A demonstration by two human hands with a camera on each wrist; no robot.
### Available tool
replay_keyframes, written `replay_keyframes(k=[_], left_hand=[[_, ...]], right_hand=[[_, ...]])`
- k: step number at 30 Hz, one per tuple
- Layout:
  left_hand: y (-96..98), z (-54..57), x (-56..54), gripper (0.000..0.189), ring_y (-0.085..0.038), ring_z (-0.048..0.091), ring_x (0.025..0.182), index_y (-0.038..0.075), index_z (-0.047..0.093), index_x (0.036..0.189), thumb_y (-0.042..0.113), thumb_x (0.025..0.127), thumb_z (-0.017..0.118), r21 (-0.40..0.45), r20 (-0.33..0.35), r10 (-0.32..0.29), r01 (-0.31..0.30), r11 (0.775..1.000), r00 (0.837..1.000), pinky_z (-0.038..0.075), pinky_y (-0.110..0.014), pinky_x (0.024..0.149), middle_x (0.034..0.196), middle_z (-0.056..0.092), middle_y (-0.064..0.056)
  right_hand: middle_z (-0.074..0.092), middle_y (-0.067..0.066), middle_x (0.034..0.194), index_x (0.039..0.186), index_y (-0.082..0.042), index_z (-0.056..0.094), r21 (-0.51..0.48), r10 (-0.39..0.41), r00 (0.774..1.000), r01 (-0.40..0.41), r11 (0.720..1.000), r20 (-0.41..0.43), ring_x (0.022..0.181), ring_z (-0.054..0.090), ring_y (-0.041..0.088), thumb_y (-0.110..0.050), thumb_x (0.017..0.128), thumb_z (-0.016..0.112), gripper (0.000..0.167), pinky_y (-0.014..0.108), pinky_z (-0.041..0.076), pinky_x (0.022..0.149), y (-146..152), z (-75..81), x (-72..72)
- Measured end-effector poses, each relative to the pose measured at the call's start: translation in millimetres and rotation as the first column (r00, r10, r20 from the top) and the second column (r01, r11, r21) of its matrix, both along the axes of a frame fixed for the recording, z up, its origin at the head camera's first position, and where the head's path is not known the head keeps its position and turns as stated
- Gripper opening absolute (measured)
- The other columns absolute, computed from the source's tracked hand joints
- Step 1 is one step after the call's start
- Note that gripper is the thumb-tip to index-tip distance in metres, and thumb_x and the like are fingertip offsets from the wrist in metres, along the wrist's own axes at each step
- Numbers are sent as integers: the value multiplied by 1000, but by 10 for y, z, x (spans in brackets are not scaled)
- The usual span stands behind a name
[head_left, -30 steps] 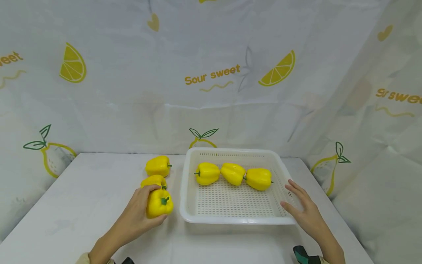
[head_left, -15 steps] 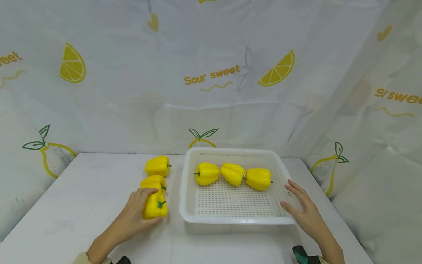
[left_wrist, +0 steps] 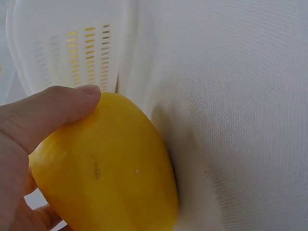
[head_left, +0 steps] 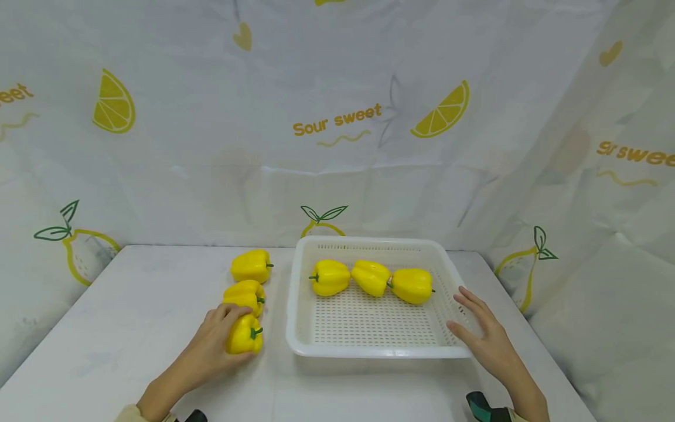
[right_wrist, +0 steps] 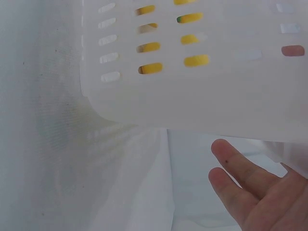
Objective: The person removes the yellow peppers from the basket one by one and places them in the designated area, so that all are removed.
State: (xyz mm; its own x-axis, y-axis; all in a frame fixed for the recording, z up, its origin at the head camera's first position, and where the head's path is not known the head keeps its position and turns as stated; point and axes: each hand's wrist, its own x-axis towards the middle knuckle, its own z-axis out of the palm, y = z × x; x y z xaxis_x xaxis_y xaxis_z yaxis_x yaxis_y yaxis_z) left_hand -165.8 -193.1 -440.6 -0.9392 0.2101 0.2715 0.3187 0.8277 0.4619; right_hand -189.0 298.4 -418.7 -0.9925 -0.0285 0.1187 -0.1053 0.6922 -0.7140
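Note:
My left hand (head_left: 213, 340) grips a yellow bell pepper (head_left: 245, 335) with a green stem, low at the white table, left of the basket. In the left wrist view the thumb lies along the top of that bell pepper (left_wrist: 110, 163), other fingers partly hidden behind it. Just beyond it sit a second bell pepper (head_left: 245, 295) and a third bell pepper (head_left: 251, 266), forming a row. My right hand (head_left: 490, 340) is at the right side of a white plastic basket (head_left: 379, 353), fingers spread and fairly straight, overlapping its rim. Fingers (right_wrist: 245, 173) show beside the basket wall in the right wrist view.
Inside the basket, three more bell peppers (head_left: 371, 278) lie in a row toward the back. The white table (head_left: 105, 328) ends at a hanging white sheet (head_left: 211, 146) printed with lemons, which also runs along the right side.
My left hand has moved the bell pepper slightly left and down, into line with the other two on the table. The right hand stays in place at the basket.

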Motion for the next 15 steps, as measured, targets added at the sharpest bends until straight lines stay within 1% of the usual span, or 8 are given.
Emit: replay_keyframes(k=[4, 9, 12, 15], left_hand=[[0, -11, 1, 69, -21, 48, 100, 19, 58, 124, 28, 65, 92, -30, -16, -1, 1, 1000, 1000, 44, -38, 81, 118, 55, -5], [-5, -11, -4, 70, -19, 49, 97, 18, 59, 124, 30, 63, 92, -62, -37, 1, -3, 998, 999, 42, -35, 78, 115, 56, -4], [-11, -1, -4, 70, -18, 49, 96, 18, 60, 125, 31, 63, 91, -71, -29, 1, -3, 997, 1000, 42, -34, 77, 113, 56, -2], [-18, 10, 3, 71, -19, 49, 97, 18, 60, 126, 33, 64, 91, -78, -3, -2, 2, 997, 1000, 42, -35, 78, 113, 56, -2]], right_hand=[[20, 19, 164, 147, 0, 40, 0, -1, 1000, 1, 1000, 1, 147, 16, 51, -23, 92, 70, 67, 77, 19, 108, -1, -11, -9], [19, 19, 164, 147, 1, 40, -1, -2, 1000, 2, 1000, 4, 148, 15, 51, -24, 92, 69, 67, 78, 18, 108, -3, -18, -12], [18, 19, 164, 147, 2, 40, -6, 0, 1000, 0, 1000, 4, 148, 14, 52, -24, 92, 69, 67, 78, 17, 108, -4, -13, -7], [19, 20, 164, 147, 2, 40, -5, -2, 1000, 2, 1000, 4, 147, 14, 52, -24, 92, 69, 67, 78, 18, 108, -5, -7, -1]])
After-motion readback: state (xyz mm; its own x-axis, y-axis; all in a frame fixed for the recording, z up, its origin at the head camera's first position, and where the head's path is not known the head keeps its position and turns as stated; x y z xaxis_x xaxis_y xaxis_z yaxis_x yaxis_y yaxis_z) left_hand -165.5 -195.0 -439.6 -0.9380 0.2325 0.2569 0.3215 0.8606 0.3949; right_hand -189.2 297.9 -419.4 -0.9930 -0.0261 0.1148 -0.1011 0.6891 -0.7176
